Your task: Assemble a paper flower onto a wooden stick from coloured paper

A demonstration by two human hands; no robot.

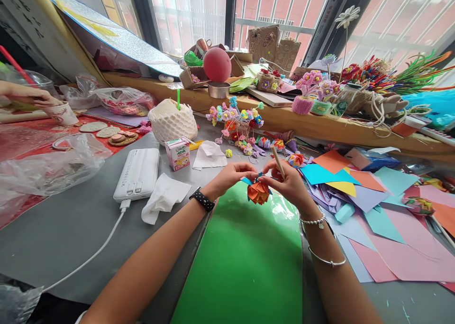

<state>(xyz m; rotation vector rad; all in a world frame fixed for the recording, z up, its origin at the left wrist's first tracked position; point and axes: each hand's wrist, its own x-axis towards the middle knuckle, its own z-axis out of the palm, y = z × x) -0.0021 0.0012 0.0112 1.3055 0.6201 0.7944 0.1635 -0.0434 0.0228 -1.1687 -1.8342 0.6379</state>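
Note:
Over the green mat (245, 267), both of my hands meet at an orange paper flower (259, 193) with blue paper pieces (246, 180) at its upper edge. My left hand (239, 178) pinches the blue paper on the flower's left side. The thumb and index finger of my right hand (288, 181) are closed at its top right. A light brown stick (277, 160) pokes up between the fingers of the same hand; its lower end is hidden. The flower hangs just above the mat, tilted with its petals towards me.
Cut coloured paper (359, 196) is heaped on the right. Beyond my hands are bead-like flowers (236, 120) and folded paper flowers (295, 160). A cabled power bank (138, 174), tissues (165, 196), a small carton (177, 154) and a wrapped coconut (173, 122) lie left. Another person's hand (33, 96) touches a paper cup (61, 114).

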